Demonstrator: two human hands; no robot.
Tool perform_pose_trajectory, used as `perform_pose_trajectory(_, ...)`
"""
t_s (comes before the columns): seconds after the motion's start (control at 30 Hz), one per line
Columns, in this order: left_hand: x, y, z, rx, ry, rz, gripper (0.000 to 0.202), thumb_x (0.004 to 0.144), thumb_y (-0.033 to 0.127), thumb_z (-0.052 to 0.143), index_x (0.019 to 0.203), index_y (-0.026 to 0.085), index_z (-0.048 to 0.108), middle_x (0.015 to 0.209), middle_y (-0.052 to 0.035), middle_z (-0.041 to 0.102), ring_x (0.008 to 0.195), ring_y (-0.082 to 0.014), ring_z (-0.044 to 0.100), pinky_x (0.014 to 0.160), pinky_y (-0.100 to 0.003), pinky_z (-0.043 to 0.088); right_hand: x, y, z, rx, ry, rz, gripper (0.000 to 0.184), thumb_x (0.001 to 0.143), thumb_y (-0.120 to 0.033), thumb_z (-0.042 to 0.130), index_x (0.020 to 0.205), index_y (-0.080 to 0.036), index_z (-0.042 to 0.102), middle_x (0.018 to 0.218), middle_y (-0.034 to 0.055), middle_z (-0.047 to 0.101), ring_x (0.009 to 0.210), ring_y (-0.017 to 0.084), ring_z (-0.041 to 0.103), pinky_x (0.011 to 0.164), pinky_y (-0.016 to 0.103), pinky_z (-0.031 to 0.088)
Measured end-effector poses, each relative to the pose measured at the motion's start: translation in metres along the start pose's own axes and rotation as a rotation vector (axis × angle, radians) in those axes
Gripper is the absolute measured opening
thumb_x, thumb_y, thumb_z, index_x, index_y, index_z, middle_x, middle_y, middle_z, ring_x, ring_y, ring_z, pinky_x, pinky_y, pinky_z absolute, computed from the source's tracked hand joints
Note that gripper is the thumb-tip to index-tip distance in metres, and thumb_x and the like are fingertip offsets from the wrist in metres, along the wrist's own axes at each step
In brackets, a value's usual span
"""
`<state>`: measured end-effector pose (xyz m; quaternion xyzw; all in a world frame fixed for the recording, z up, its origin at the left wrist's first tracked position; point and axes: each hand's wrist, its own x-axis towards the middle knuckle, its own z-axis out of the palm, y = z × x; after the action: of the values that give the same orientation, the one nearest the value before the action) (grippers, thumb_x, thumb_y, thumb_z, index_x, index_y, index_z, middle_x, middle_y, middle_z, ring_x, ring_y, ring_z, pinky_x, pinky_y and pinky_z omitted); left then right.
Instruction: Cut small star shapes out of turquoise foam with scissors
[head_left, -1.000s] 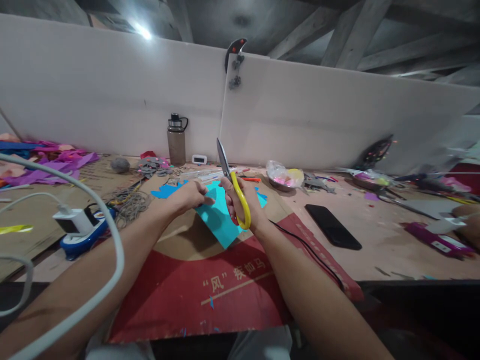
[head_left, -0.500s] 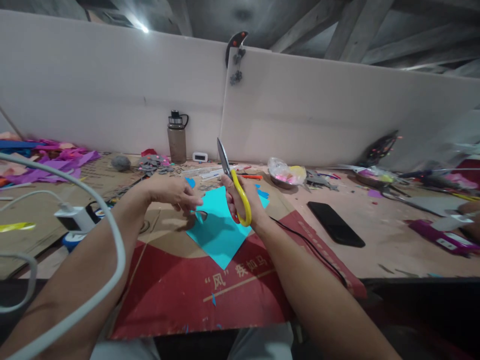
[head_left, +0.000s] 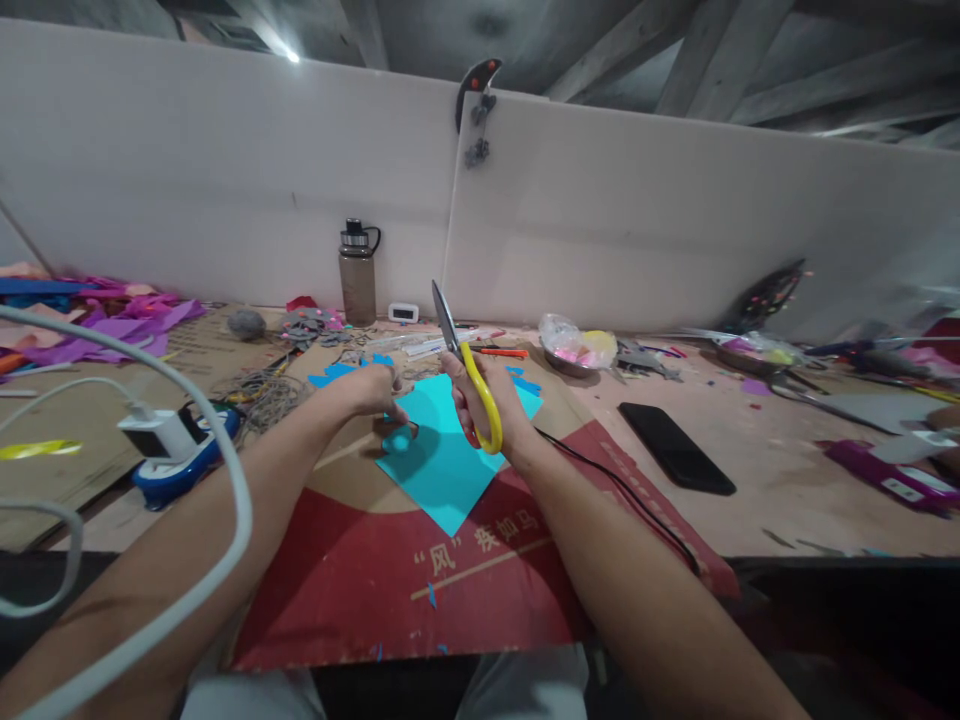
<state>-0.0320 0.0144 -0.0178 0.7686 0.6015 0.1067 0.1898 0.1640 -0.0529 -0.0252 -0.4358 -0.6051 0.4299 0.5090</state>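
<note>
Scissors with yellow handles [head_left: 486,400] and a metal blade are in my right hand [head_left: 469,395], blade pointing up and away from me. Beneath both hands lies a turquoise sheet of paper [head_left: 450,490], one corner toward me. My left hand [head_left: 382,390] is over the sheet's left edge, fingers apart and pointing down at it; the fingertips are partly hidden. Beside them on the sheet are a small dark strip and a paler round spot, too small to make out. Blue cut paper pieces [head_left: 330,374] lie behind my left hand, and more blue pieces [head_left: 523,382] behind my right.
Under the sheet is a red and brown cardboard [head_left: 337,580]. A black phone [head_left: 675,448] lies to the right, near a black cable [head_left: 622,487]. A white cable [head_left: 238,500] loops across the left front. A bottle [head_left: 358,280] stands at the back, and a blue power strip [head_left: 176,480] sits left.
My left hand has moved slightly right and forward, its fingers lower over the sheet's left edge. The blue pieces behind it show more. My right hand with the scissors has hardly moved.
</note>
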Motion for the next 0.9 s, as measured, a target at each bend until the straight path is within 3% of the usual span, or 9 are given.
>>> perform_pose_trajectory(0.17, 0.005, 0.000, -0.002, 0.075, -0.099, 0.023, 0.039, 0.051, 0.038, 0.090, 0.070, 0.021, 0.059, 0.073, 0.0005, 0.065, 0.072, -0.0178, 0.059, 0.062, -0.026, 0.041, -0.001, -0.002, 0.001, 0.018, 0.004, -0.006, 0.049, 0.088, -0.066, 0.066, 0.079, -0.022, 0.047, 0.054, -0.0080, 0.047, 0.033, 0.006, 0.044, 0.029, 0.018, 0.036)
perform_pose_trajectory(0.3, 0.007, -0.001, 0.002, 0.002, -0.107, 0.038, 0.041, 0.048, 0.034, 0.089, 0.077, 0.021, 0.064, 0.075, 0.0019, 0.066, 0.074, -0.0174, 0.060, 0.064, -0.025, 0.042, -0.002, -0.001, 0.002, 0.020, 0.004, 0.000, 0.049, 0.087, -0.065, 0.066, 0.079, -0.022, 0.047, 0.052, -0.0089, 0.046, 0.032, 0.006, 0.043, 0.029, 0.018, 0.035)
perform_pose_trajectory(0.4, 0.006, -0.002, 0.005, -0.096, -0.098, 0.025, 0.035, 0.049, 0.028, 0.087, 0.073, 0.021, 0.063, 0.069, 0.0027, 0.064, 0.072, -0.0182, 0.059, 0.063, -0.026, 0.042, -0.001, 0.000, 0.002, 0.000, 0.009, 0.002, 0.049, 0.087, -0.066, 0.066, 0.079, -0.022, 0.047, 0.051, -0.0095, 0.045, 0.032, 0.006, 0.042, 0.030, 0.017, 0.036)
perform_pose_trajectory(0.53, 0.005, -0.002, 0.003, -0.292, -0.038, 0.002, 0.030, 0.046, 0.021, 0.087, 0.069, 0.020, 0.067, 0.065, 0.0011, 0.063, 0.068, -0.0185, 0.058, 0.060, -0.027, 0.041, 0.001, 0.001, 0.001, 0.010, 0.009, 0.012, 0.049, 0.086, -0.068, 0.067, 0.083, -0.022, 0.049, 0.052, -0.0093, 0.047, 0.032, 0.007, 0.044, 0.030, 0.019, 0.037)
perform_pose_trajectory(0.63, 0.003, -0.001, 0.000, -0.493, -0.078, -0.001, 0.027, 0.044, 0.021, 0.088, 0.064, 0.019, 0.069, 0.061, 0.0007, 0.062, 0.062, -0.0161, 0.054, 0.056, -0.026, 0.041, 0.000, 0.000, 0.000, 0.045, 0.019, -0.012, 0.050, 0.085, -0.069, 0.068, 0.088, -0.022, 0.052, 0.052, -0.0101, 0.045, 0.032, 0.007, 0.042, 0.029, 0.019, 0.036)
perform_pose_trajectory(0.77, -0.001, 0.004, -0.005, -0.800, -0.083, 0.028, 0.032, 0.045, 0.027, 0.093, 0.063, 0.017, 0.070, 0.062, -0.0002, 0.063, 0.055, -0.0124, 0.052, 0.050, -0.023, 0.040, -0.005, -0.007, 0.000, 0.172, 0.000, -0.127, 0.052, 0.085, -0.072, 0.066, 0.098, -0.023, 0.053, 0.057, -0.0104, 0.043, 0.036, 0.007, 0.040, 0.031, 0.019, 0.033)
perform_pose_trajectory(0.9, -0.004, 0.007, -0.009, -0.996, 0.041, 0.048, 0.038, 0.042, 0.028, 0.098, 0.067, 0.015, 0.072, 0.064, -0.0002, 0.062, 0.052, -0.0089, 0.050, 0.045, -0.020, 0.040, -0.007, -0.010, -0.001, 0.167, -0.046, -0.286, 0.056, 0.088, -0.073, 0.062, 0.110, -0.022, 0.055, 0.064, -0.0087, 0.041, 0.046, 0.008, 0.042, 0.039, 0.022, 0.036)
